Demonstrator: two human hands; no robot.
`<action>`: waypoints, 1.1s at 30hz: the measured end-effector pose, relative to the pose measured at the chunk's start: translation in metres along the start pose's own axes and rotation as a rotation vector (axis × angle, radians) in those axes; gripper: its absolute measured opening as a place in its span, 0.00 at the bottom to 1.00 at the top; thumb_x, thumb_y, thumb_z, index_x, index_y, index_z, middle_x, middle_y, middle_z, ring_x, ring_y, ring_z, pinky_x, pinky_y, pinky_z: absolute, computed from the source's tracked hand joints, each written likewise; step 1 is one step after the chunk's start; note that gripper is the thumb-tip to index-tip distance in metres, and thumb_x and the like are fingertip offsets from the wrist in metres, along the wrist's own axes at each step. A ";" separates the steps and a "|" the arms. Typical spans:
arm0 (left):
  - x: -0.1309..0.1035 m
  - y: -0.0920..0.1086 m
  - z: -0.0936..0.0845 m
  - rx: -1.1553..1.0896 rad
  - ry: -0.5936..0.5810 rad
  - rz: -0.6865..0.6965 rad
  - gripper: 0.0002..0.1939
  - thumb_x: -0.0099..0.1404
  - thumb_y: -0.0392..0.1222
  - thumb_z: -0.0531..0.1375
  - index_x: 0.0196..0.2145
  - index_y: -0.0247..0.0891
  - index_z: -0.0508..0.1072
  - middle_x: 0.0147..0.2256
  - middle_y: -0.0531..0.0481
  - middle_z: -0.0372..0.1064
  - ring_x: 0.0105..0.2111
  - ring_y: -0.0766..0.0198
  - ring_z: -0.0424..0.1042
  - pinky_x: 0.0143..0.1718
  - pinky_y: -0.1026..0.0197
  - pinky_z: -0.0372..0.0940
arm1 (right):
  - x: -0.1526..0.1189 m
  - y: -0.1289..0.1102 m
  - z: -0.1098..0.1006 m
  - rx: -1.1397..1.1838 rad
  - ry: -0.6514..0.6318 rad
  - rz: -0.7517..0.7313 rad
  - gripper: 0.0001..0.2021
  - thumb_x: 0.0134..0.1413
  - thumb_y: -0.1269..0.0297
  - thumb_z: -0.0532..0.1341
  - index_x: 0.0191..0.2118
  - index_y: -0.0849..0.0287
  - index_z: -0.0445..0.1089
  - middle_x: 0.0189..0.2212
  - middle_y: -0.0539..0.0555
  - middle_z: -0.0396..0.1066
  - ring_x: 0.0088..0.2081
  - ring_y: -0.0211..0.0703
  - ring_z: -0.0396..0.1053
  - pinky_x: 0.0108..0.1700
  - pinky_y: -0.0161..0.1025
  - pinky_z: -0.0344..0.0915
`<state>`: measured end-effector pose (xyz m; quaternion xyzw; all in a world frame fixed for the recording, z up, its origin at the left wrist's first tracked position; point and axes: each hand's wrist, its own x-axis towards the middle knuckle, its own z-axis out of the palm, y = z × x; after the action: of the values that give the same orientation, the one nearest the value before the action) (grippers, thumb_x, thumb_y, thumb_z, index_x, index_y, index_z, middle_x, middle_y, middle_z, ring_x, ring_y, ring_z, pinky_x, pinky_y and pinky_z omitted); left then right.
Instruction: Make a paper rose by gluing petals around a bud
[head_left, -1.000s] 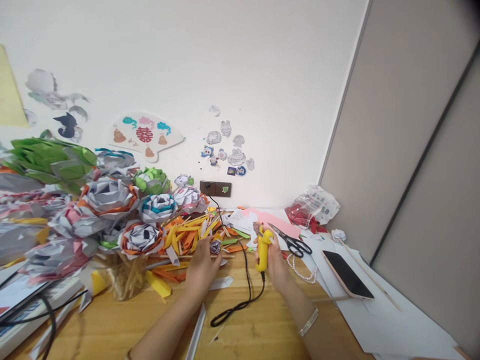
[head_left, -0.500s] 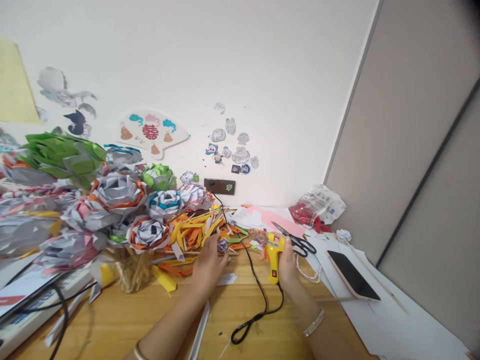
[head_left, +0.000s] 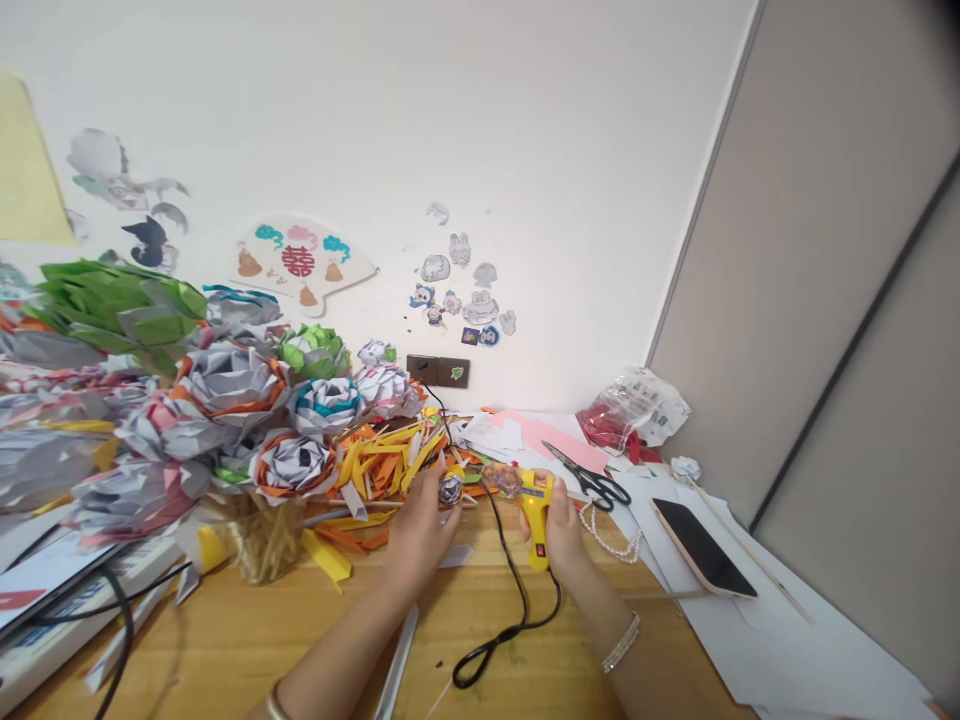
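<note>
Now the glue gun (head_left: 537, 515), gripped in my right hand (head_left: 564, 525), lines up nearer my left hand's (head_left: 418, 522) pinched rosette (head_left: 451, 489); contact unclear.

White wall (head_left: 585, 150), grey panel (head_left: 802, 240) at right, wooden tabletop (head_left: 232, 630).

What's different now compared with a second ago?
The right hand has turned the yellow glue gun so its nozzle points left, closer to the small rolled paper flower in the left hand. Nothing was taken up or let go. The scissors and smartphone lie where they were.
</note>
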<state>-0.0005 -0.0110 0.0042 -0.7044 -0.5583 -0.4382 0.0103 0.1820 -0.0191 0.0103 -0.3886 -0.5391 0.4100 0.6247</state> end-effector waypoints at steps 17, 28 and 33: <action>0.000 0.001 -0.003 -0.018 0.006 -0.006 0.22 0.59 0.35 0.55 0.51 0.35 0.58 0.49 0.38 0.63 0.50 0.51 0.66 0.47 0.50 0.64 | 0.002 -0.006 -0.004 0.076 -0.072 0.013 0.25 0.55 0.44 0.38 0.33 0.56 0.65 0.13 0.48 0.63 0.16 0.41 0.60 0.18 0.36 0.52; 0.000 0.001 -0.003 0.005 0.003 -0.006 0.23 0.58 0.36 0.56 0.51 0.35 0.58 0.49 0.38 0.63 0.50 0.50 0.66 0.47 0.50 0.64 | 0.000 0.000 -0.006 -0.036 -0.022 0.004 0.24 0.54 0.41 0.41 0.36 0.55 0.62 0.11 0.44 0.60 0.13 0.38 0.56 0.14 0.31 0.49; 0.000 -0.001 -0.001 0.014 0.005 0.003 0.22 0.59 0.36 0.55 0.51 0.38 0.58 0.48 0.40 0.64 0.49 0.51 0.66 0.47 0.49 0.65 | 0.002 -0.001 -0.004 0.019 -0.011 0.010 0.26 0.54 0.40 0.40 0.35 0.56 0.63 0.11 0.46 0.61 0.13 0.38 0.56 0.14 0.33 0.49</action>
<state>-0.0018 -0.0116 0.0045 -0.7042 -0.5600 -0.4361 0.0172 0.1864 -0.0182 0.0113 -0.3831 -0.5365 0.4205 0.6234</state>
